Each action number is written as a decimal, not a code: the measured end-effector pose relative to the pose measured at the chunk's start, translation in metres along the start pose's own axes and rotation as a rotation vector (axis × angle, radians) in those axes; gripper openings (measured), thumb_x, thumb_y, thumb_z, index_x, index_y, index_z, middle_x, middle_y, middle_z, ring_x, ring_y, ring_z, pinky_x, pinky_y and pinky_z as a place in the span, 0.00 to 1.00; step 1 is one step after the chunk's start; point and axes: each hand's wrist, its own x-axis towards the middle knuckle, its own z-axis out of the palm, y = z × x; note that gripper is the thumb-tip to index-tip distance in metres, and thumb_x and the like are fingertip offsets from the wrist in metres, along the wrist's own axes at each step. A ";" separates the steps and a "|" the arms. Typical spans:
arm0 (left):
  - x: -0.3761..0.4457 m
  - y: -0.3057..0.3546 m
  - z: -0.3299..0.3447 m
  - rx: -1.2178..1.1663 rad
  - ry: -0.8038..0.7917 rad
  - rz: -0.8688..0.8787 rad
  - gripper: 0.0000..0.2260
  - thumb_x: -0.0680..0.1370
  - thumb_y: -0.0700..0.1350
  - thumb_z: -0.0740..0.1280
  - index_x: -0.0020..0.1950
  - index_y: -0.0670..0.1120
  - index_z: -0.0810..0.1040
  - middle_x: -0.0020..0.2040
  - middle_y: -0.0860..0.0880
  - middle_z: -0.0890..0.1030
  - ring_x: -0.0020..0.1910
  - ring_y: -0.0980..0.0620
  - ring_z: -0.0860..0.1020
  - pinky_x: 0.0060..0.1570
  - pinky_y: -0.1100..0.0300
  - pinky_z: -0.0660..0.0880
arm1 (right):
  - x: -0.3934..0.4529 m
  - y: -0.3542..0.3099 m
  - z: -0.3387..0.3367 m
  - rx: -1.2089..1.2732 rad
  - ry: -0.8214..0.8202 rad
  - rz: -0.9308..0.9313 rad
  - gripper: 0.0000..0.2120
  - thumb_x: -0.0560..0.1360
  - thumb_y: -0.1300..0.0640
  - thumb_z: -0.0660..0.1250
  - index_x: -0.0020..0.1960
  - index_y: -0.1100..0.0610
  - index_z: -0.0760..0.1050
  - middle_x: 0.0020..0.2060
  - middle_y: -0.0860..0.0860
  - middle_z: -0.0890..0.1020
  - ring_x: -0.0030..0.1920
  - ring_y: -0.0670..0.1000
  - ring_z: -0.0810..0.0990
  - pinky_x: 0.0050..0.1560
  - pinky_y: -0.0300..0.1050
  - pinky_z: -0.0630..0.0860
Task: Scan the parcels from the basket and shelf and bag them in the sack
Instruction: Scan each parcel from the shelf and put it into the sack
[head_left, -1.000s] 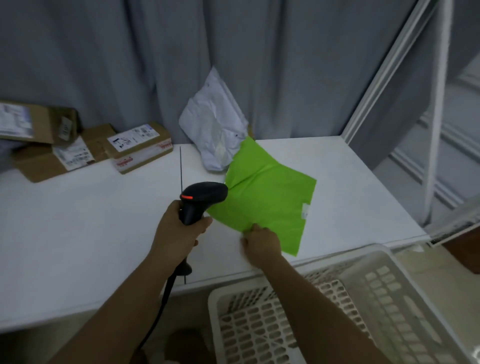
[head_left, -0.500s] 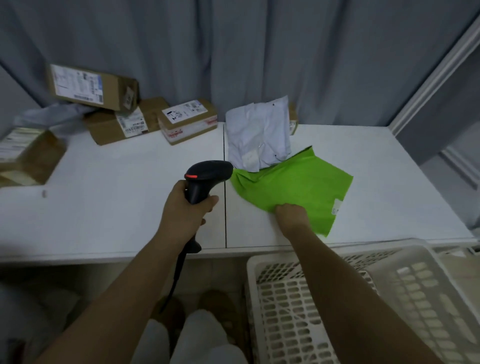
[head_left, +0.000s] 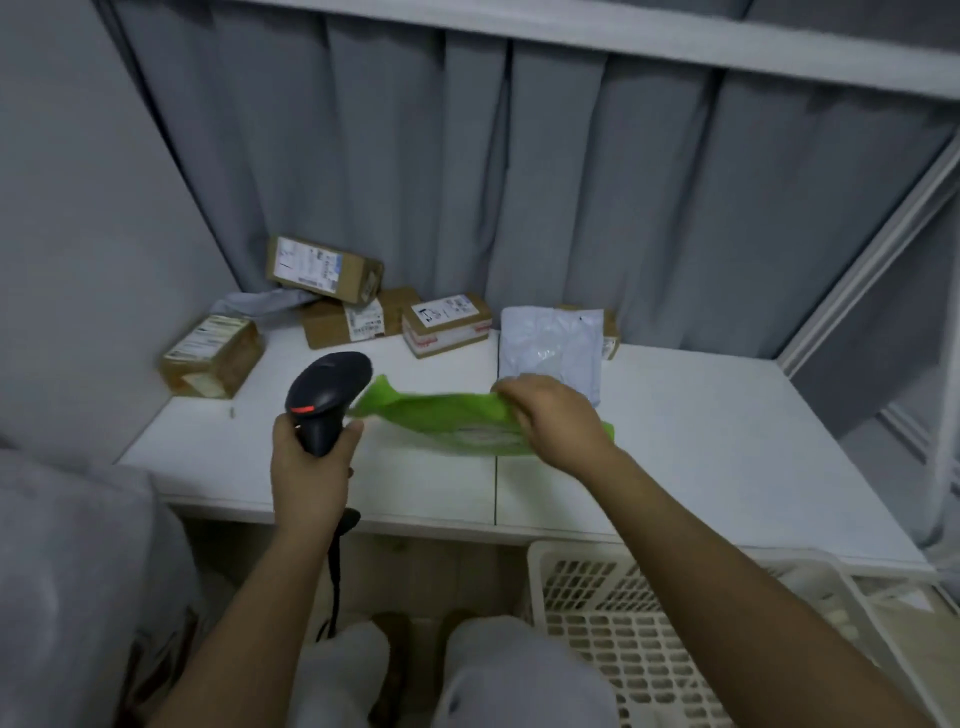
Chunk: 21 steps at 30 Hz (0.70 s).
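Note:
My left hand (head_left: 311, 467) grips the handle of a black barcode scanner (head_left: 327, 397), whose head points right. My right hand (head_left: 553, 415) holds a green plastic parcel (head_left: 441, 415) by its upper edge, lifted and tilted above the white shelf (head_left: 701, 441); a label shows on its underside near my fingers. A white poly parcel (head_left: 550, 343) leans behind it. Several brown cardboard parcels (head_left: 447, 325) lie along the back left. The white plastic basket (head_left: 623, 623) stands below at the right. The grey sack (head_left: 67, 571) bulges at the left edge.
Grey curtains hang behind the shelf. A white frame post (head_left: 872, 249) rises at the right. The scanner's cable (head_left: 335, 582) hangs below the shelf edge. My knees (head_left: 467, 675) are at the bottom.
My right hand has lifted the green parcel off the shelf and turned it edge-up, showing its underside. The camera has pulled back and tilted up, bringing more cardboard parcels into view.

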 end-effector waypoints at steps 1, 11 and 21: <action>-0.004 0.001 -0.011 -0.008 0.057 0.010 0.14 0.76 0.44 0.71 0.56 0.51 0.68 0.46 0.53 0.75 0.45 0.46 0.78 0.50 0.47 0.78 | 0.005 -0.009 -0.010 0.134 0.033 0.087 0.11 0.79 0.63 0.61 0.58 0.58 0.79 0.50 0.57 0.82 0.50 0.58 0.79 0.48 0.52 0.76; 0.013 -0.020 -0.038 -0.003 0.143 0.024 0.14 0.75 0.42 0.72 0.55 0.50 0.68 0.44 0.52 0.76 0.47 0.48 0.75 0.46 0.55 0.69 | 0.025 -0.007 0.070 0.804 0.334 0.883 0.05 0.78 0.64 0.63 0.47 0.59 0.78 0.41 0.57 0.79 0.44 0.53 0.76 0.43 0.42 0.68; 0.068 -0.060 0.006 0.152 -0.046 -0.003 0.13 0.74 0.44 0.71 0.44 0.56 0.68 0.39 0.56 0.75 0.36 0.56 0.76 0.36 0.57 0.70 | 0.008 0.044 0.156 0.341 -0.220 0.964 0.24 0.76 0.64 0.62 0.71 0.62 0.64 0.62 0.64 0.73 0.61 0.65 0.73 0.56 0.52 0.70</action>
